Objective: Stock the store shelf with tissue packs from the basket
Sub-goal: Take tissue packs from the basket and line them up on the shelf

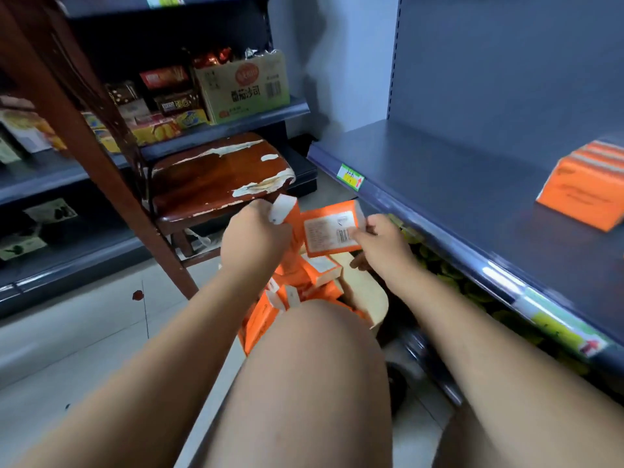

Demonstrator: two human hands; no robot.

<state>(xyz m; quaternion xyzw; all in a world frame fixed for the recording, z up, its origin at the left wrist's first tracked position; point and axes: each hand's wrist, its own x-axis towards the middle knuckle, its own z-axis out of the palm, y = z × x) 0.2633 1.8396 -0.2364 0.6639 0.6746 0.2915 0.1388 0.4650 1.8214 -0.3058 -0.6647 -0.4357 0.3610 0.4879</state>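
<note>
Rightward, blue shelf; pale floor

One wide head camera looks forward and down, close over a knee, at the left hand and right hand; the shelf is at right.

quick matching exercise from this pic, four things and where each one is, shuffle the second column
Things:
1. cardboard carton
2. stack of tissue packs
3. tissue pack showing its barcode
4. tissue pack showing its white end

Places:
a. pinched in the right hand
b. gripped in the left hand
c. on the blue shelf at the right
d. on the left shelving, beside snack boxes

Pairs: 1-d, 2-c, 3-a, 4-b
</note>
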